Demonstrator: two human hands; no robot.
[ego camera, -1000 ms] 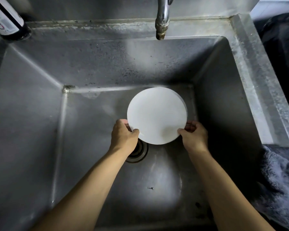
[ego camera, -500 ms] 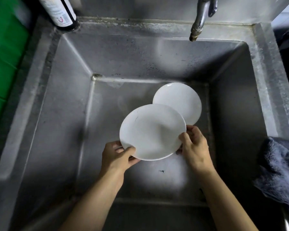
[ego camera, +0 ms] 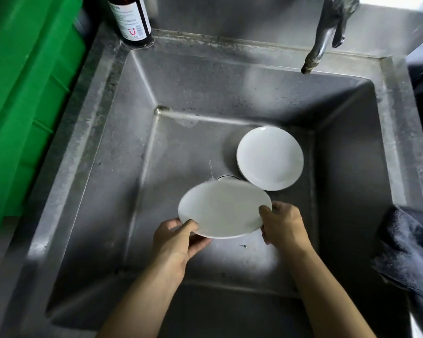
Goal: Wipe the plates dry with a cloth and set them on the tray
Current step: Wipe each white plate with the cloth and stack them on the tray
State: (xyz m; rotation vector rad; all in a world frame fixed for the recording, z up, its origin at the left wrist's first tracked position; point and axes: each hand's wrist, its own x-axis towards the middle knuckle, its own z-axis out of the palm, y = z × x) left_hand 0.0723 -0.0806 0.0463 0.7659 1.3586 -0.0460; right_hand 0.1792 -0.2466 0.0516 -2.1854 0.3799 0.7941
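Both forearms reach in from the near edge of the sink (ego camera: 122, 98), one hand at each side of a white plate (ego camera: 224, 211) held above the basin floor, near its front. The left hand (ego camera: 175, 242) takes the plate's near-left rim: thumb curled over the top, fingers tucked beneath, so the grip pinches the rim. The right hand (ego camera: 282, 224) takes the right rim the same way, thumb on the upper face and fingers curled under. The plate tilts with its far edge raised and blurred.

A second plate (ego camera: 270, 158) lies on the basin floor toward the far right corner, just beyond the held one. A dark cloth (ego camera: 408, 254) is draped over the sink's right edge. A bottle (ego camera: 131, 19) stands at the far left corner, the tap (ego camera: 325, 37) overhangs the far edge, and a green crate (ego camera: 27, 93) sits beside the left edge.
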